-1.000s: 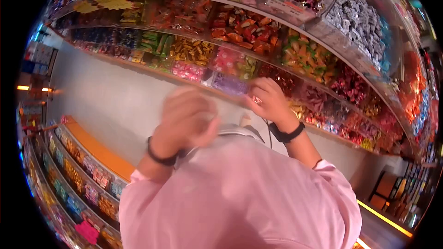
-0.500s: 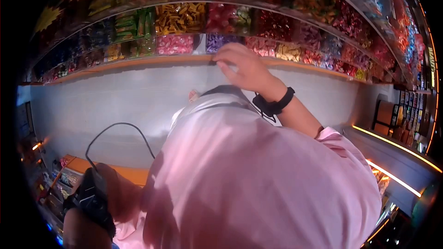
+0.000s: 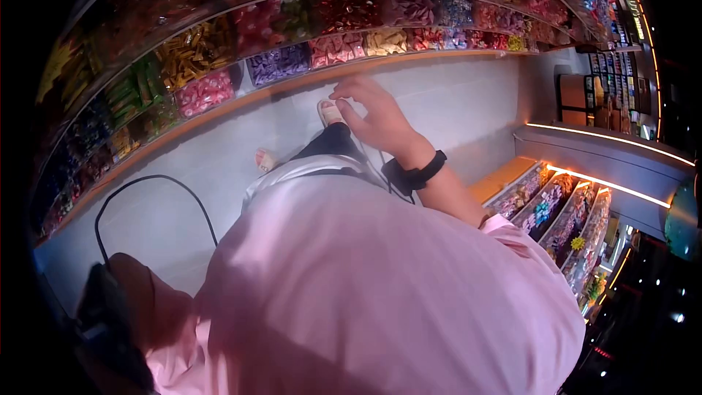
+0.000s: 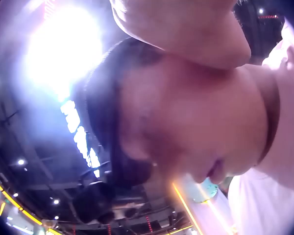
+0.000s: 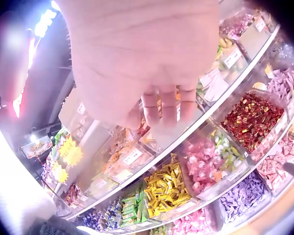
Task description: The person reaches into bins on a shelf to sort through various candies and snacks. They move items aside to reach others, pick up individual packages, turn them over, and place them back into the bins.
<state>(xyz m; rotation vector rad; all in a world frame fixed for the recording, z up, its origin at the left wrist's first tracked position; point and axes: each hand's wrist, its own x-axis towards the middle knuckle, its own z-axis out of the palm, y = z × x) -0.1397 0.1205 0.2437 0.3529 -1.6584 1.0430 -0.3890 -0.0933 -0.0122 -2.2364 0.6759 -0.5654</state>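
Head view: right hand [image 3: 376, 117] near frame centre, fingers loosely bent, grip empty. Left hand [image 4: 186, 29] partly visible, fingers hidden, can't tell its grip. Purple candies [image 3: 278, 64] lie upper left of centre, untouched; nothing visibly picked out so far.

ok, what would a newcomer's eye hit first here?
Probably the pink shirt, filling the lower middle of the head view. Then the rows of wrapped candy curving across its top, with the right hand, seemingly empty, just below them in the picture. In the left wrist view, it's the white glare at upper left.
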